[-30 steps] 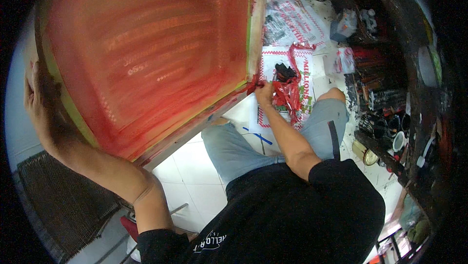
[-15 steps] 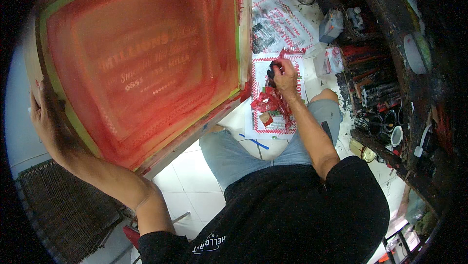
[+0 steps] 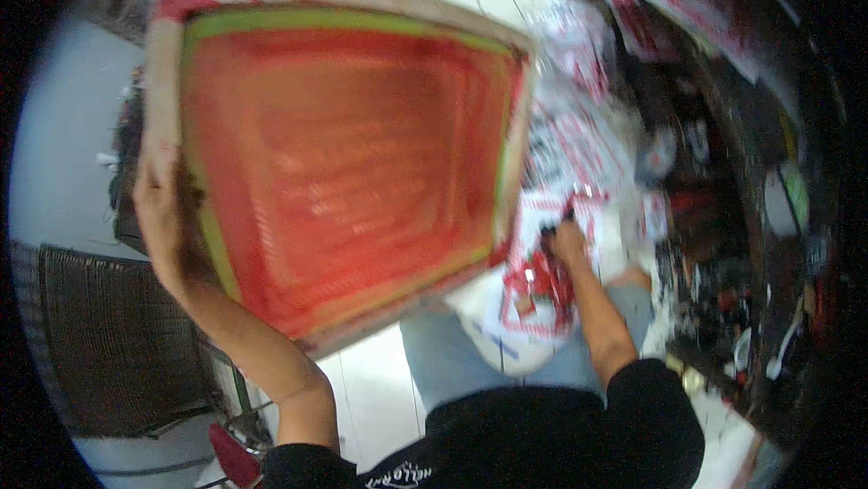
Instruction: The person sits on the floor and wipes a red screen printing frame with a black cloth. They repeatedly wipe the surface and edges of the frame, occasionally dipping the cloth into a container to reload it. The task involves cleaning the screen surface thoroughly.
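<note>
A screen-printing frame (image 3: 353, 164) stands tilted up on my left side, with a pale wooden border, yellow-green edging and a red-orange mesh bearing faint lettering. My left hand (image 3: 165, 218) grips its left wooden edge, the fingers partly hidden behind the border. Lower right of the frame, my right hand (image 3: 568, 243) is closed on a small dark crumpled piece (image 3: 549, 234), too blurred to name surely. Just below that hand lie crumpled red plastic scraps (image 3: 535, 283) on a white printed plastic sheet (image 3: 542, 209) with a red checked border.
More printed plastic bags (image 3: 579, 55) lie beyond the sheet. Along the right runs a dark, cluttered shelf (image 3: 714, 218) with containers and tools. A dark slatted rack (image 3: 117, 344) leans at the left. White floor tiles (image 3: 371, 380) show below the frame.
My view has swung, so everything sits lower and farther right, with motion blur. The frame's far border now shows. Both hands keep their holds.
</note>
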A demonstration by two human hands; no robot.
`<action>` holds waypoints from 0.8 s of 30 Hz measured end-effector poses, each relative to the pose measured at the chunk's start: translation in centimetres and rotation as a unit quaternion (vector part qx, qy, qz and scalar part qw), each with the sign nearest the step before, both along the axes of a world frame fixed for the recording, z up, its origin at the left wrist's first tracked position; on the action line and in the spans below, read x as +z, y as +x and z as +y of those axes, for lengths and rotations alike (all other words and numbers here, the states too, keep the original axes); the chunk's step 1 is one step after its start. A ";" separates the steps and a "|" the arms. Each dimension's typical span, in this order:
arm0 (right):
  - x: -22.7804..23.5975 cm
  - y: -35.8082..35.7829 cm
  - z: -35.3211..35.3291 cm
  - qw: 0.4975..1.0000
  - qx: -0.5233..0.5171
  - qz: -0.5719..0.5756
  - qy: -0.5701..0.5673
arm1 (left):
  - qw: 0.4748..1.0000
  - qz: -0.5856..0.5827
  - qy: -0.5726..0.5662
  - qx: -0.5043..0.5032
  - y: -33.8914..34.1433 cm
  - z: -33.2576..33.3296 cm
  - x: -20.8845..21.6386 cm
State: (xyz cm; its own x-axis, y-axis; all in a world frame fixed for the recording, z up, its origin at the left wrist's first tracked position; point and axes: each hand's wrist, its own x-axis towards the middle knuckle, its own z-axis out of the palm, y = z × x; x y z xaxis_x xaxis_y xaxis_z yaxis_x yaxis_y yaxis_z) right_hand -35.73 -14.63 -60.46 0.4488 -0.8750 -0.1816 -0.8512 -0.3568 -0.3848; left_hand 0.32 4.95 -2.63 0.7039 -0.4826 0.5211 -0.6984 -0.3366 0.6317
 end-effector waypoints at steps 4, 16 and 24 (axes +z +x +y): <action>1.4 1.7 0.6 0.998 0.013 0.032 0.045 | 1.000 0.005 -0.006 -0.016 1.9 1.5 1.2; 4.9 -1.2 0.8 0.987 0.011 -0.135 0.089 | 0.992 -0.084 0.098 0.005 1.2 1.7 2.1; 7.3 -0.7 -0.3 0.976 -0.052 -0.203 0.056 | 1.000 0.007 -0.003 0.004 -1.3 4.4 1.1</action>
State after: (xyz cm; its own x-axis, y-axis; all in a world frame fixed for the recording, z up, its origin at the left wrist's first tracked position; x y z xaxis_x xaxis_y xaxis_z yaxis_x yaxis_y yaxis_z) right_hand -36.45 -14.95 -53.20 0.4138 -0.9043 -0.1048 -0.6498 -0.2128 -0.7297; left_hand -1.00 9.34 -1.49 0.7145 -0.4745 0.5142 -0.6872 -0.3377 0.6432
